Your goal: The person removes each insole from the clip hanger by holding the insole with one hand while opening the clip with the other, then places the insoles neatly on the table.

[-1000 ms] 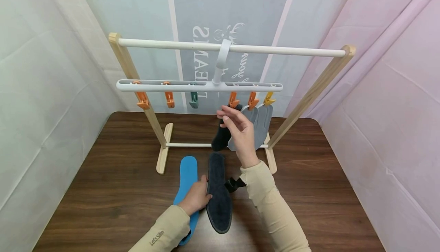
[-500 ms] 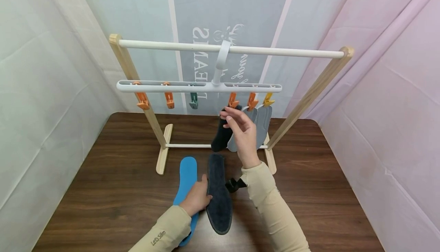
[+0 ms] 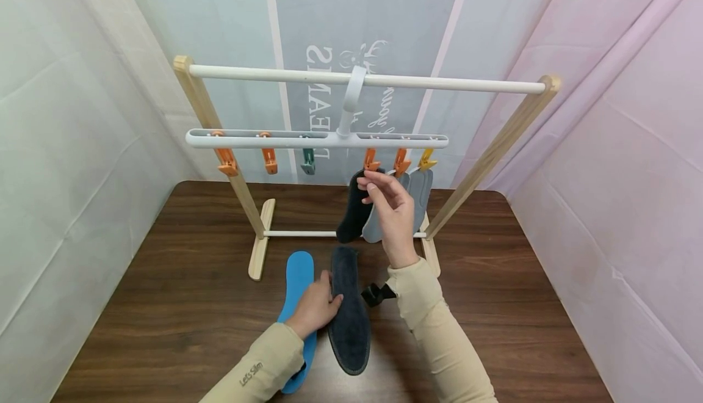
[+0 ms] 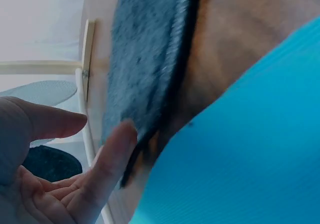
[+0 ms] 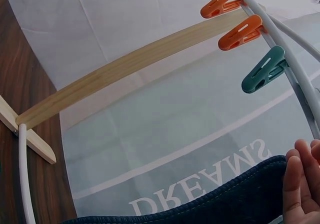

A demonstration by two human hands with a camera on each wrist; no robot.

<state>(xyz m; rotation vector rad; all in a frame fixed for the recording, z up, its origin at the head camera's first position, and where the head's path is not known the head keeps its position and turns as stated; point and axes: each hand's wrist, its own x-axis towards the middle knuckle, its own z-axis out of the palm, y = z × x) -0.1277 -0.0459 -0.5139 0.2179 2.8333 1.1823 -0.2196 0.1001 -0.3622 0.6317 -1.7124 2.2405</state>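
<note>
As left hand (image 3: 317, 306) shifts toward far edge of worktop (image 3: 181, 268), fingers parted: charcoal insole (image 3: 351, 336), unclipped; black insole (image 3: 351, 217), hung, seemingly secure; right hand (image 3: 395, 214), fingers loose, alongside.

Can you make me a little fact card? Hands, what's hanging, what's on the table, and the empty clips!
Left hand: at the edge of the dark gray insole
Right hand: by the top of the black insole, below an orange clip
Hanging: black insole, two gray insoles
Table: dark gray insole, blue insole
Empty: two orange clips, one green clip
Hanger: white, hooked on the top bar of the rack
</note>
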